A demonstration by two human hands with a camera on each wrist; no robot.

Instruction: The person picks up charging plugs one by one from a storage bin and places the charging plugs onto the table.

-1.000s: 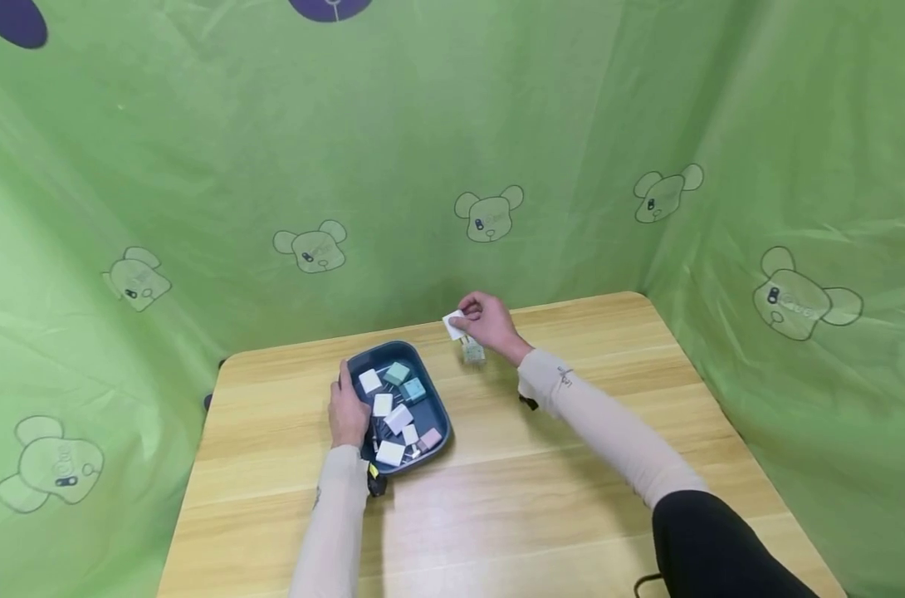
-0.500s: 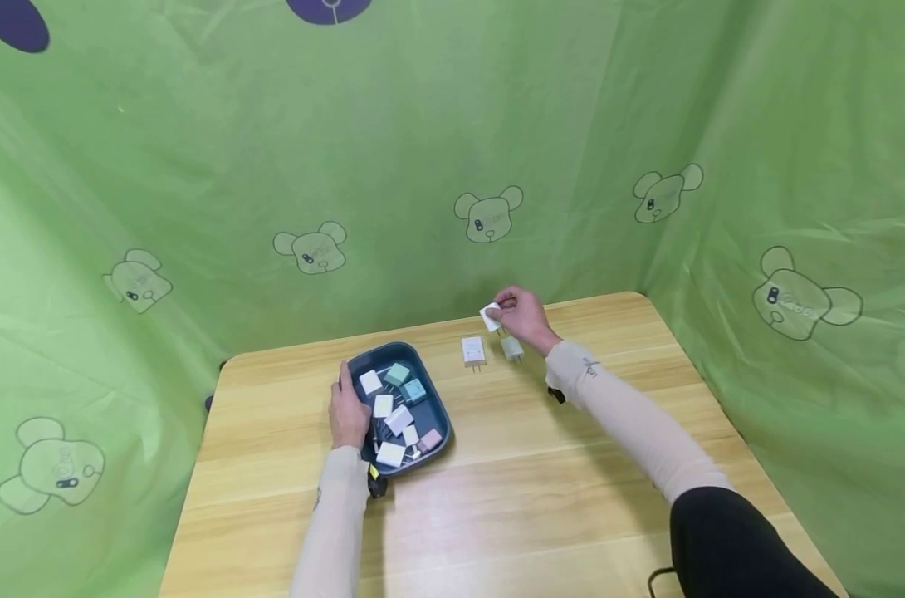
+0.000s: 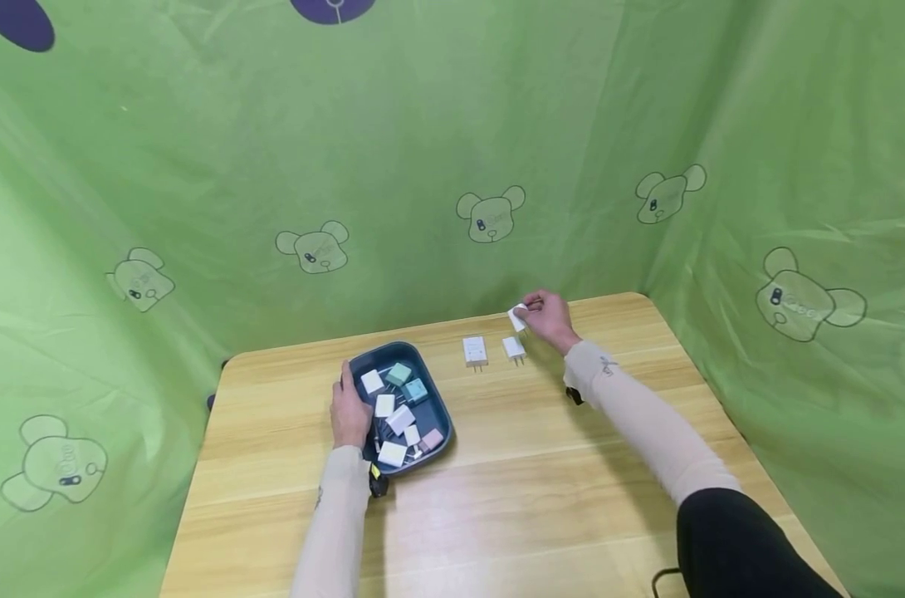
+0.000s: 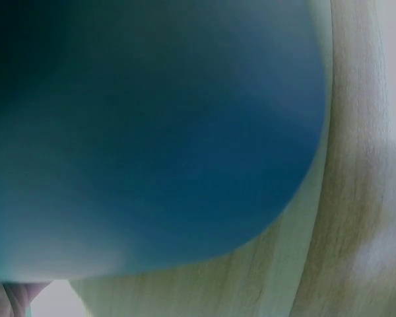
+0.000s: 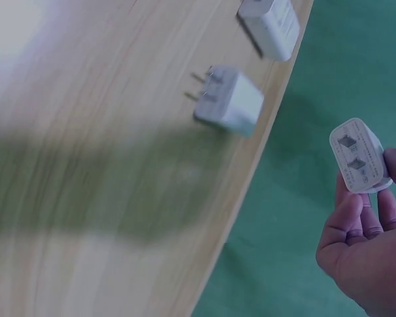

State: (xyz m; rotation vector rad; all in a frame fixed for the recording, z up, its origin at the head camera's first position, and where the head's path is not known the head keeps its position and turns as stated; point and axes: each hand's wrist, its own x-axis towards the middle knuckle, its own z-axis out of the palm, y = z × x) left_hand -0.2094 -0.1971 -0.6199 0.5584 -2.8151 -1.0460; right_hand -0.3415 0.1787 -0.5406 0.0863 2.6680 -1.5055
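Observation:
My left hand [image 3: 350, 418] grips the left side of a dark blue plastic tray [image 3: 439, 407], its thumb over the rim. Inside lie several plug-in chargers: mostly white, plus a green charger [image 3: 398, 374], a teal charger [image 3: 414, 390] and a pink charger [image 3: 432, 439]. The tray wall [image 4: 204, 152] fills most of the left wrist view. Near the table's back edge, my right hand [image 3: 548, 319] pinches a white charger [image 5: 358, 157] between thumb and fingers, with its prong face toward the right wrist camera. Two white chargers sit below and left of it: one nearer [image 3: 514, 349], one farther left [image 3: 475, 351].
The wooden table [image 3: 527, 498] ends at a back edge just behind the right hand. A green curtain [image 3: 408, 166] with printed bear heads hangs behind and on both sides. A dark cable [image 3: 663, 573] shows by the right sleeve at the front.
My right hand has moved rightward along the back edge with the white charger, uncovering the two chargers on the table. The left hand and tray have stayed in place.

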